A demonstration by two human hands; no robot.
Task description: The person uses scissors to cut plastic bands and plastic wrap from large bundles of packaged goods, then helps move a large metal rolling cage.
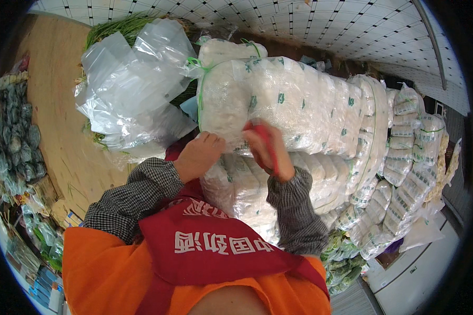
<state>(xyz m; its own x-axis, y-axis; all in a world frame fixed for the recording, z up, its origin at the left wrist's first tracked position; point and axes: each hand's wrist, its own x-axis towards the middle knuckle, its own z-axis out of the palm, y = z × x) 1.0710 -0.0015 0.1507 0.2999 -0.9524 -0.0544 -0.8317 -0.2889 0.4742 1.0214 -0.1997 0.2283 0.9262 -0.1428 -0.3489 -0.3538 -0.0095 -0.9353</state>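
A large clear plastic bag [299, 102] of pale packed goods, printed with green marks, lies before me with a green tie around its left end. My left hand [205, 151] touches its near left corner, fingers curled; whether they pinch the plastic or the tie is hidden. My right hand [268, 147], blurred, is closed around a red tool [267, 138] over the bag's near side; its kind cannot be told. Beneath lies another clear bag [252, 185] of similar goods. Empty-looking clear plastic bags [134, 82] lie on long green stalks [122, 27] at the upper left.
More bagged goods [402, 197] are stacked at the right, with leafy vegetables [341, 267] below them. A plywood surface [51, 102] extends at the left, beside dark bagged produce [13, 134]. A patterned white wall [299, 19] runs along the far side.
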